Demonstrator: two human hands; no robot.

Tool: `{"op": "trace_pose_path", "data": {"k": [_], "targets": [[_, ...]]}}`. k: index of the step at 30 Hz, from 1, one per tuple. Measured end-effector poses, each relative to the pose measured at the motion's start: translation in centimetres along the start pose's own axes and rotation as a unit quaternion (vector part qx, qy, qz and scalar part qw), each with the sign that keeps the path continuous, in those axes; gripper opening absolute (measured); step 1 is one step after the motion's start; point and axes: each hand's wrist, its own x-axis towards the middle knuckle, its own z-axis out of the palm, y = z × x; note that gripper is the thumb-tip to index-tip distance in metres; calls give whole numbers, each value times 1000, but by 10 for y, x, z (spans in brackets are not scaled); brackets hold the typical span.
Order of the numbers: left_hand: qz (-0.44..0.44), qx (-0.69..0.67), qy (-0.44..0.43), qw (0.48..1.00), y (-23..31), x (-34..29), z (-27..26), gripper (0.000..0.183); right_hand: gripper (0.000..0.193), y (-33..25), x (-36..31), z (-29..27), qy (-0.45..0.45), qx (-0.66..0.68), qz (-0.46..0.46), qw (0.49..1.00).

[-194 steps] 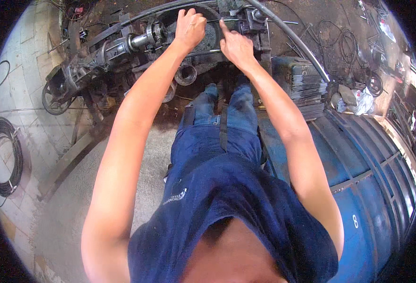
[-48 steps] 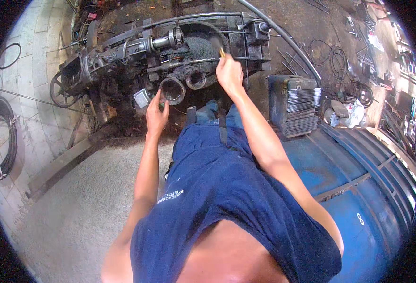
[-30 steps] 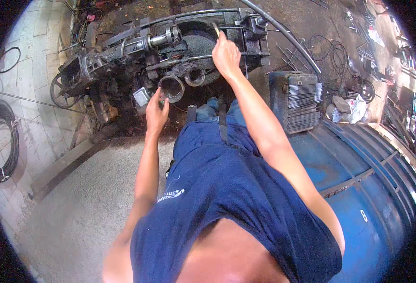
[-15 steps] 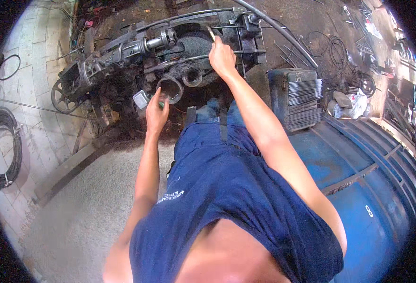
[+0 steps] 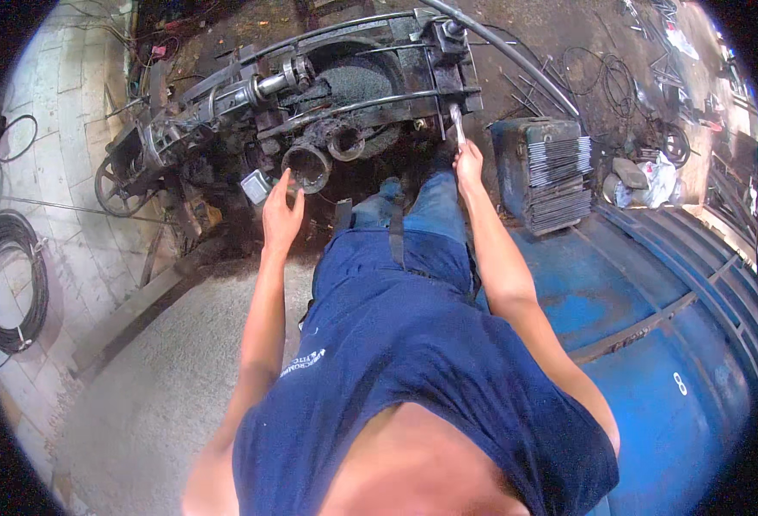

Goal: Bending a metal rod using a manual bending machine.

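Observation:
My right hand (image 5: 469, 163) is closed round a slim, pale metallic hand tool (image 5: 459, 127), whose kind I cannot make out. Its far end points at the right end of a black, grimy machine (image 5: 362, 73), close to the frame's corner; whether they touch is unclear. My left hand (image 5: 282, 215) is open, with fingers apart and nothing visible in it. It hovers just beside a round, open-mouthed metal cup (image 5: 307, 168) on the machine's near side. A second, smaller round opening (image 5: 346, 142) sits beside that cup. Dark granular material (image 5: 357, 82) lies in the machine's trough.
A small pale square box (image 5: 256, 187) sits left of the cup. To the right, a dark metal block with stacked fins (image 5: 555, 176) stands beside a blue metal sheet (image 5: 628, 284). A long pipe (image 5: 516, 60) crosses behind. Coiled black cable (image 5: 9, 279) lies far left.
My right hand has moved right and nearer to me, from over the trough to the machine's right end, still holding the tool. My left hand has drawn slightly back from the cup, its fingers spreading.

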Motion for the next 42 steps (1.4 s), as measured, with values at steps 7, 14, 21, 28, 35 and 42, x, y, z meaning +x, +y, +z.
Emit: {"op": "trace_pose_path", "data": {"k": [7, 14, 21, 28, 35, 42], "targets": [[13, 30, 3, 999, 22, 5, -21, 51, 16, -13, 61, 71, 241, 35, -11, 970], [-21, 17, 28, 999, 9, -22, -26, 51, 42, -35, 31, 91, 366, -300, -59, 879], [-35, 24, 22, 999, 2, -32, -18, 51, 36, -11, 16, 96, 254, -404, -53, 877], [-31, 21, 41, 998, 1, -36, -19, 51, 19, 2, 15, 86, 165, -392, -139, 894], [-48, 5, 49, 998, 4, -33, -10, 52, 35, 18, -18, 53, 33, -425, -219, 877], [-19, -7, 86, 996, 24, -19, 9, 51, 29, -7, -13, -1, -56, -437, -163, 883]]}}
